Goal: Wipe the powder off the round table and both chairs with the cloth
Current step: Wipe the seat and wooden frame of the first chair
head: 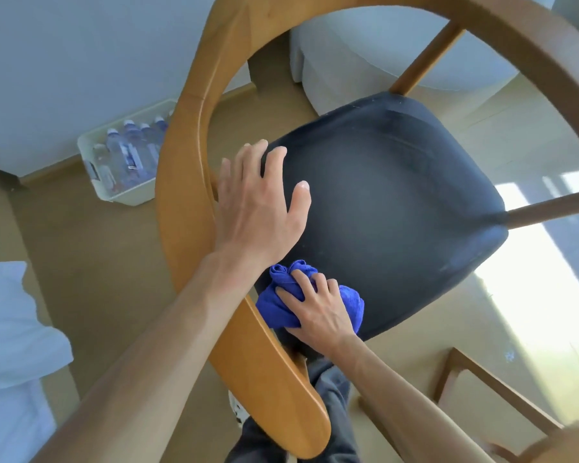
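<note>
A wooden chair [188,182] with a curved armrest and a dark blue seat [391,208] fills the view from above. My right hand [318,312] grips a bunched blue cloth [281,305] and presses it onto the near left corner of the seat. My left hand [258,202] lies flat with fingers straight over the seat's left edge, just inside the armrest. Faint pale powder traces show along the seat's right and far edges. The round table is not in view.
A white bin [96,182] of several water bottles stands on the floor beside the wall, left of the chair. White bedding [10,345] lies at the left edge. A second wooden frame [482,385] stands at the lower right. A white rounded furniture piece [358,61] sits beyond the chair.
</note>
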A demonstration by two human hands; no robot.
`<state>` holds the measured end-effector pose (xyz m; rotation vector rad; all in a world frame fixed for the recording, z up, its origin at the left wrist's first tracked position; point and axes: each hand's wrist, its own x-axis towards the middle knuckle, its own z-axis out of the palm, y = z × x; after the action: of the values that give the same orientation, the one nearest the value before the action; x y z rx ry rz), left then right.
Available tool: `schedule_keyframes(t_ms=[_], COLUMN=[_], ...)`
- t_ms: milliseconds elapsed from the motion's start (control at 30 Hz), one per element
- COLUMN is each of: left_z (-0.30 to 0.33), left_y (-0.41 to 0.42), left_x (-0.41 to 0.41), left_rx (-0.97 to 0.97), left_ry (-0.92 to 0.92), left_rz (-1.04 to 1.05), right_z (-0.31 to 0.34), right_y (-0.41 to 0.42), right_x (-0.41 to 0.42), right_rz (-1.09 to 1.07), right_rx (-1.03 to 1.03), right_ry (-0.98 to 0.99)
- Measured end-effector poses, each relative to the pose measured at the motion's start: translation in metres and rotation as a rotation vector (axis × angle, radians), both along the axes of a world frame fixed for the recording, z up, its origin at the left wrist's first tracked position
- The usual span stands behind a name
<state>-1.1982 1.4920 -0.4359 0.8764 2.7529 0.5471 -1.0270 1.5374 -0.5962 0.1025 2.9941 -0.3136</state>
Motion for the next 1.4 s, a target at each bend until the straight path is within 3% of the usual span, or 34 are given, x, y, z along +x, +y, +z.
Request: schedule_keyframes(t_ms=[200,300,600,867,1033,1200,1400], left_z=[-0.013,-0.016,-0.026,-0.046,-0.059,-0.07,-0.079], left_y=[0.019,0.028,0.05,0.057,0.064,0.075,0.079], left_x=[-0.007,-0.016,-0.041,-0.065,-0.073,-0.072,-0.075], left_rx=[-0.087,-0.081,-0.129,-0.314,-0.37,-0.38,-0.364], left_ry=[-0.04,-0.052,-0.076,-0.118,-0.132,-0.166,-0.183], left_rz=[0.019,0.044,0.09,0.18,0.173,0.19,0.203], right_z=[-0.002,-0.005,-0.019,-0.022,-0.013,-0.008,0.0], right_y=[0.018,0.023,0.028,0.081,0.137,0.215,0.305], right_x=[-0.031,-0.045,-0.112,-0.189,-0.24,-0.282,-0.256], right_rz=[0.256,0.276,-0.044,-0.14,-0.265,-0.385,-0.574], right_rx=[-0.017,-0.035,-0.139,0.033,0.012,0.126,0.149], right_ry=[0.066,0.109,0.199,0.227,0.066,-0.069,-0.11])
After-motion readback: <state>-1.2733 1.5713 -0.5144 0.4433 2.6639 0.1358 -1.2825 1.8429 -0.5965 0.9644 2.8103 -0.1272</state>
